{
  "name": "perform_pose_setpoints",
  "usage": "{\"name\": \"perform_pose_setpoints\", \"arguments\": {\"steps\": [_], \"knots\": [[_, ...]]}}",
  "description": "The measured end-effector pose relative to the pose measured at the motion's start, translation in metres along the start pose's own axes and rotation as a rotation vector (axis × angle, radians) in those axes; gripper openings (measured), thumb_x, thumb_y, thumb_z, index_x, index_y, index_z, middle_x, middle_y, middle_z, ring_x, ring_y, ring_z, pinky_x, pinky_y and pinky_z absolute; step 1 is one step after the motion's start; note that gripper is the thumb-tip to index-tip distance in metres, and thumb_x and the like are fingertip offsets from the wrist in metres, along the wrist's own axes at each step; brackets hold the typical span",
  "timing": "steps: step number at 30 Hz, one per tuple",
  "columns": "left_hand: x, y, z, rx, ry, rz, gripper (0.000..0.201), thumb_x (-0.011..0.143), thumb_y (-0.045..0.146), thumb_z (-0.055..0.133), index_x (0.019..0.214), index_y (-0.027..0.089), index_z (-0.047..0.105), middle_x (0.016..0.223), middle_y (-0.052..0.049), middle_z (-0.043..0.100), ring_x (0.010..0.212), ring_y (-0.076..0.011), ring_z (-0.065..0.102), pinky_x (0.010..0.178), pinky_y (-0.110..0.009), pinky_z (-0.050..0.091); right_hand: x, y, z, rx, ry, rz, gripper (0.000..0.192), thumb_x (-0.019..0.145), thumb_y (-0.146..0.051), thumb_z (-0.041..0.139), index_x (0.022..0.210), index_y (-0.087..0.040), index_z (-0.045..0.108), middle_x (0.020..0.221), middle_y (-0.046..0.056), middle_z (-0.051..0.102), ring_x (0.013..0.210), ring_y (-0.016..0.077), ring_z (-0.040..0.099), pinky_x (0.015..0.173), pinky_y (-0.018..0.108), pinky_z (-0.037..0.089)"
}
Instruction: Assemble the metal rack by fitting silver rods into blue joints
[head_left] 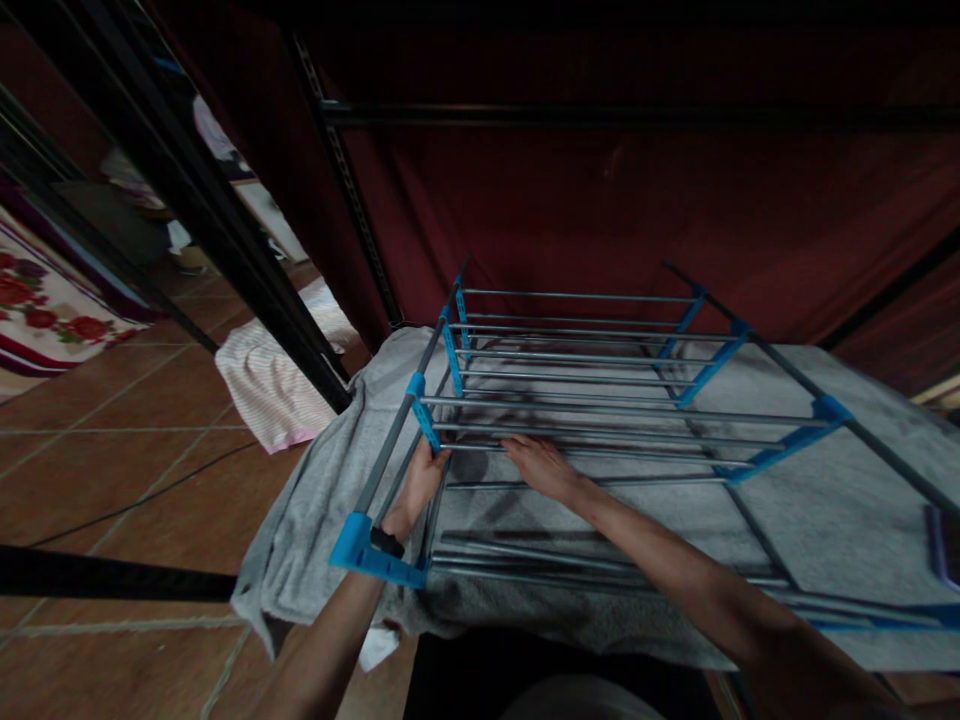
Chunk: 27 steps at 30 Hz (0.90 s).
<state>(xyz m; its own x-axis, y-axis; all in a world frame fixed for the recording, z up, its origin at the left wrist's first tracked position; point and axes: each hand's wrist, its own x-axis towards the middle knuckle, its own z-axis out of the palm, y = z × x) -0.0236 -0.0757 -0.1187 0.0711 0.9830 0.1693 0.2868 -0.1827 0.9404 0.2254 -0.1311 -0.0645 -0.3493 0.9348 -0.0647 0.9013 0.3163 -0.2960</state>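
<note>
A rack of grey metal tubes (600,405) and blue plastic side brackets (427,418) lies across a grey cloth. My left hand (424,482), with a dark band at the wrist, is inside the left side frame. Its fingers are closed around the lower end of a blue bracket, where a tube meets it. Further right, my right hand (538,465) has its fingers bent over a lower tube (480,448), its palm facing down. Several loose tubes (525,552) lie near the front edge, next to the blue corner piece (382,555).
A grey towel-like cloth (885,430) covers the surface beneath the rack. Black metal posts (202,220) stand at the left, and a dark red curtain (600,200) hangs behind. A striped cloth (274,385) drapes beside the post. A dark purple-edged object (941,545) lies at the right.
</note>
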Motion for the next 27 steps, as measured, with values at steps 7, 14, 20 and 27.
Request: {"name": "perform_pose_setpoints", "arguments": {"steps": [7,14,20,27], "knots": [[0.001,0.002,0.005,-0.015,0.042,0.037,0.030,0.079,0.040,0.060,0.102,0.021,0.060,0.108,-0.010,0.068,0.110,-0.0307,0.062,0.105,-0.047,0.046,0.000,0.001,0.001,-0.023,0.011,-0.017,0.045,0.106,-0.020,0.029,0.143,-0.021,0.055,0.137,0.010,0.062,0.117,0.0225,0.064,0.100,0.038,0.051],[0.000,0.008,-0.009,-0.072,-0.076,-0.094,0.043,0.070,0.053,0.073,0.099,0.023,0.063,0.101,-0.006,0.070,0.104,-0.0316,0.064,0.100,-0.045,0.049,-0.003,0.000,-0.004,-0.099,0.068,-0.084,0.037,0.103,-0.014,0.035,0.129,-0.019,0.061,0.128,0.009,0.067,0.112,0.0224,0.067,0.100,0.039,0.053],[0.022,0.006,-0.022,-0.053,-0.167,-0.165,0.054,0.067,0.071,0.075,0.093,0.024,0.069,0.100,-0.005,0.072,0.109,-0.0319,0.062,0.101,-0.043,0.047,-0.001,0.014,0.000,-0.161,0.111,-0.160,0.029,0.102,-0.014,0.041,0.122,-0.018,0.061,0.123,0.010,0.068,0.108,0.0212,0.067,0.096,0.037,0.054],[0.038,0.008,-0.032,0.152,-0.301,-0.178,0.067,0.057,0.083,0.074,0.086,0.023,0.072,0.088,-0.004,0.071,0.102,-0.0331,0.062,0.101,-0.044,0.046,0.000,0.019,0.008,-0.196,0.121,-0.191,0.034,0.100,-0.009,0.043,0.129,-0.018,0.058,0.123,0.010,0.067,0.108,0.0209,0.064,0.096,0.036,0.051]]}}
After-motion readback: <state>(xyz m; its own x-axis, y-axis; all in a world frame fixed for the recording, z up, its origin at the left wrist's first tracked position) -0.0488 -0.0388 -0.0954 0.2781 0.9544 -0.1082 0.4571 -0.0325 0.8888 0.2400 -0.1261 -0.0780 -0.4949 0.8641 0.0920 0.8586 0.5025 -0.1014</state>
